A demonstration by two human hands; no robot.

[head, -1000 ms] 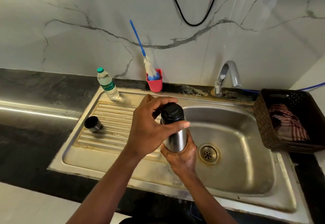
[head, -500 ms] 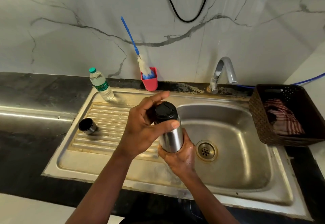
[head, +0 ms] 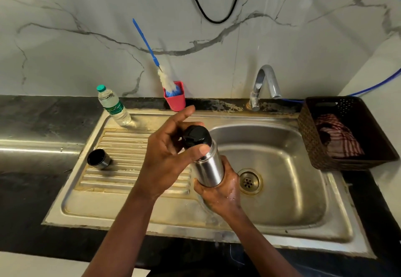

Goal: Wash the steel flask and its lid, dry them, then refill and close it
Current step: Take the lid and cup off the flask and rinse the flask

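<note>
Our right hand [head: 220,192] grips the steel flask [head: 209,168] from below, hiding its base. Our left hand [head: 167,157] curls round the black stopper [head: 197,136], fingertips hidden.

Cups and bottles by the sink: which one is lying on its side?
The small steel cup on the ribbed drainboard; its dark opening faces sideways. The water bottle, the red holder and the held steel flask all stand upright.
</note>
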